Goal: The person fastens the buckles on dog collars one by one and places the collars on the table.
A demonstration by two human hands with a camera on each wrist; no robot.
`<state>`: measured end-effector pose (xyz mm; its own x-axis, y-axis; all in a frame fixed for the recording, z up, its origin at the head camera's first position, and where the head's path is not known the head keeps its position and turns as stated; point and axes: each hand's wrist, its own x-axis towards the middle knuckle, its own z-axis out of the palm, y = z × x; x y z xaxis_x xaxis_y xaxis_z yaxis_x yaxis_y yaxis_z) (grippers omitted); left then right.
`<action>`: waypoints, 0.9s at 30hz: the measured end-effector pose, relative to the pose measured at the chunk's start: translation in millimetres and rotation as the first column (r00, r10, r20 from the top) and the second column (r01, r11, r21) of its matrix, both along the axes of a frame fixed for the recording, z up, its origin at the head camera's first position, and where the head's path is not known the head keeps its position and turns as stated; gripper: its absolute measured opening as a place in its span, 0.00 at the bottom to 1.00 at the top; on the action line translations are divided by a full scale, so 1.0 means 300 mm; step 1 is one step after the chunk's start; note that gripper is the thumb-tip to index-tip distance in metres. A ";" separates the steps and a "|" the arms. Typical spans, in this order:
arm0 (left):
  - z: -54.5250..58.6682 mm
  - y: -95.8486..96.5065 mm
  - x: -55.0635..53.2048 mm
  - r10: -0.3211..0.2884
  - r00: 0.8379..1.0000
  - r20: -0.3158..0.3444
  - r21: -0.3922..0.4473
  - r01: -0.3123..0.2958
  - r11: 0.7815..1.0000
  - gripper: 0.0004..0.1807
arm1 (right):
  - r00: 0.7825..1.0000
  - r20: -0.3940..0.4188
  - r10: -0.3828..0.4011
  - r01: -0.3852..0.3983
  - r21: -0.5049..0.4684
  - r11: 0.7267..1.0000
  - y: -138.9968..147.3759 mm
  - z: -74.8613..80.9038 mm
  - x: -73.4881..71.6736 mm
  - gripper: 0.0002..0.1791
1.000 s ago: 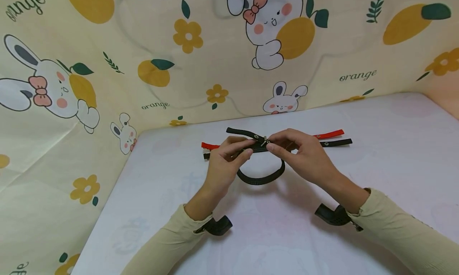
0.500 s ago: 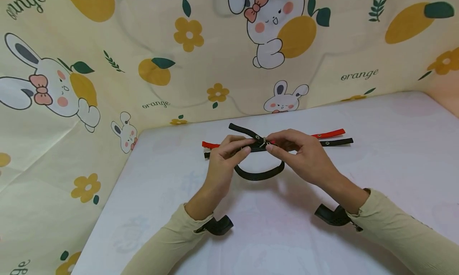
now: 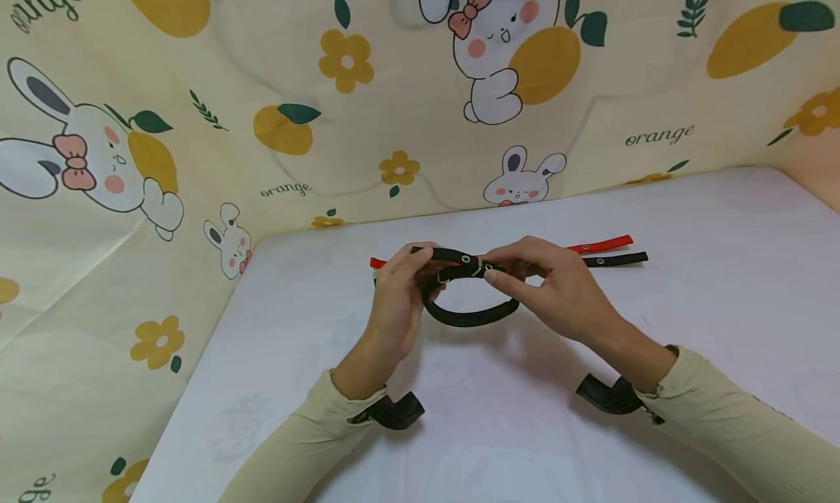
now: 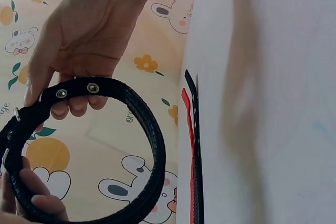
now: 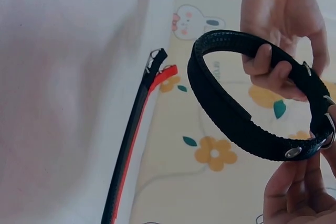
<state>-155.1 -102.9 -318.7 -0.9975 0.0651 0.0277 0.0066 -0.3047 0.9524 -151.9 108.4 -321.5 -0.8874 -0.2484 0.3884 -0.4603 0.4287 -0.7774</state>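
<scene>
A black collar [image 3: 469,318], with metal eyelets and a buckle, is bent into a loop and held up above the table. My left hand [image 3: 397,291] grips its left side, thumb and index finger at the free end of the strap. In the right wrist view, the left hand [image 5: 283,30] has its fingers curled round the band. My right hand [image 3: 551,281] pinches the collar by the buckle [image 3: 482,267]. From the left wrist, the right hand [image 4: 89,35] shows with its thumb and fingers on the eyeleted stretch of the collar [image 4: 155,156].
Behind the hands, a red strap [image 3: 600,245] and a black strap [image 3: 617,259] with eyelets lie side by side on the white table [image 3: 499,430]. The hands partly hide both. A patterned cloth wall [image 3: 367,124] rises along the table's back and left edges.
My left hand has shifted from beside the buckle to the strap's free end, which now lies lower and further along the loop. The right hand stays at the buckle.
</scene>
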 end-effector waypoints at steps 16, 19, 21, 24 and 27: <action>0.009 -0.001 -0.003 0.013 0.999 -0.032 0.072 -0.011 0.997 0.12 | 1.000 -0.008 0.017 -0.017 0.065 0.998 0.018 0.003 -0.021 0.16; 0.012 -0.003 -0.007 0.017 0.999 -0.048 0.078 -0.013 0.997 0.11 | 0.999 -0.044 0.015 -0.013 0.055 0.998 0.021 0.008 -0.025 0.15; 0.014 -0.005 -0.009 0.020 0.998 -0.056 0.087 -0.015 0.996 0.11 | 0.998 -0.064 0.023 -0.020 0.041 0.999 0.021 0.012 -0.028 0.15; 0.016 -0.008 -0.010 0.025 0.998 -0.059 0.090 -0.020 0.996 0.09 | 0.998 -0.065 0.026 -0.024 0.033 0.999 0.021 0.015 -0.028 0.15; 0.016 -0.013 -0.005 0.016 0.998 -0.054 0.050 -0.014 0.999 0.10 | 0.999 -0.040 0.017 -0.016 0.024 1.000 0.020 0.013 -0.027 0.16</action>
